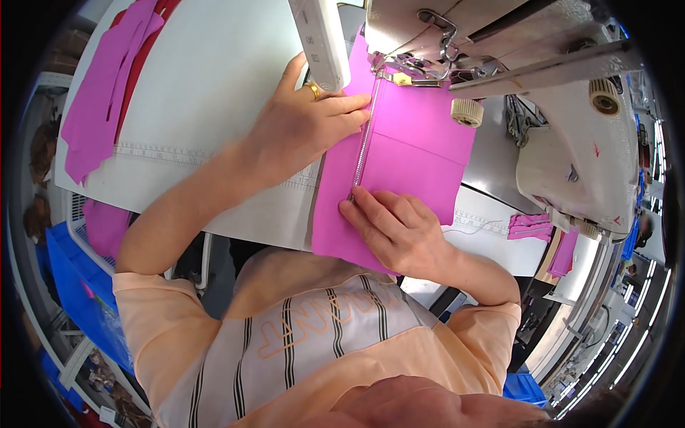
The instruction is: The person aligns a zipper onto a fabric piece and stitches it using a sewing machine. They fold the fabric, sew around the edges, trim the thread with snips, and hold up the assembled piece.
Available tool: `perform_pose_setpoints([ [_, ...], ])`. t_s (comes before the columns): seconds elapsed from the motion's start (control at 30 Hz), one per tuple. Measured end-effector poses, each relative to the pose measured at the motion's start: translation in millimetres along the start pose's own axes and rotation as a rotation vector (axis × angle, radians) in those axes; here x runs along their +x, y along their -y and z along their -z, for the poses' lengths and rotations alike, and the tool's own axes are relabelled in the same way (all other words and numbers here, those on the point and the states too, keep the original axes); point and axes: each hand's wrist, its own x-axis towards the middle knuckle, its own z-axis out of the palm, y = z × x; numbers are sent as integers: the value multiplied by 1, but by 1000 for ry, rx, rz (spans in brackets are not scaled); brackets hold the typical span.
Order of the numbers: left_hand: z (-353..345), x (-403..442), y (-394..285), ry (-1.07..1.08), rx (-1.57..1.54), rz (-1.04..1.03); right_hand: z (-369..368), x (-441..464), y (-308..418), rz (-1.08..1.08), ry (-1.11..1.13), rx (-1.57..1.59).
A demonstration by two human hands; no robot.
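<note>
A bright pink fabric panel [414, 175] lies under the presser foot of a white sewing machine [571, 135]. Along it runs a zipper [362, 146] with silvery teeth, leading up to the needle area [382, 71]. My left hand [307, 118], a gold ring on one finger, lies with fingers stretched out over the fabric left of the zipper, close to the foot. Lower down, my right hand [399, 228] pinches the lower end of the zipper, its fingertips together against the fabric.
Pink and red fabric pieces [114, 93] are stacked on the left of the white table [200, 78]. Small pink pieces [529, 227] lie at the right edge. A measuring scale [178, 152] runs across the tabletop. A blue bin [85, 285] stands at lower left.
</note>
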Motion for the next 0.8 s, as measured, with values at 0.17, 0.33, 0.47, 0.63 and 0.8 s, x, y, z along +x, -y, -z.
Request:
perform_pose_setpoints([
  [0.17,3,-1,-5,1,-5,47,-2,-2,-3,35,24,7],
  [0.33,2,0,-4,-8,-11,41,-3,-4,-5,48,29,1],
  [0.47,0,1,-1,0,-14,37,-4,-2,-6,42,18,0],
  [0.63,-1,3,-3,19,-6,50,-5,-1,-9,44,21,-21],
  [0.8,-2,-6,-3,-21,69,-12,-4,0,-9,38,21,-29],
])
